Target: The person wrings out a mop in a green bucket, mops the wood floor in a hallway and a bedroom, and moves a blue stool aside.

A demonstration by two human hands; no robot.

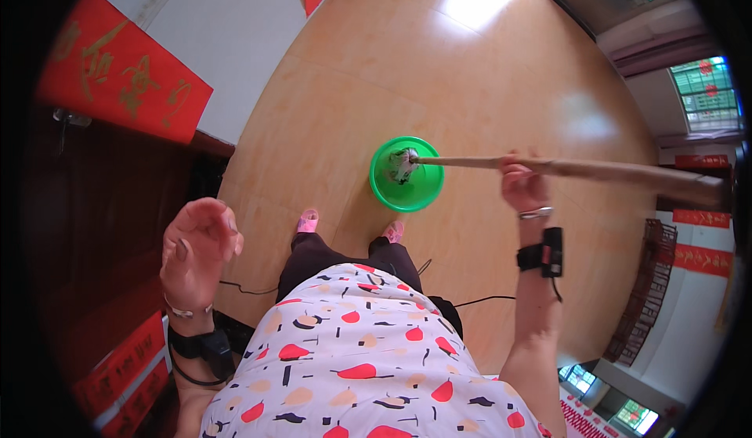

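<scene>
My right hand grips the long wooden handle of a mop. At the handle's lower end, the grey mop head is inside a round green plastic basin on the floor. How wet the mop head is, I cannot tell. My left hand is raised on the left with curled fingers apart and holds nothing. It is well away from the mop, nearest to the dark wooden door. The basin stands just in front of my feet in pink slippers.
Glossy tan floor spreads around the basin. Red paper banners with gold writing hang on the left. Thin black cables run beside my body. A dark wooden bench stands along the right wall, below barred windows.
</scene>
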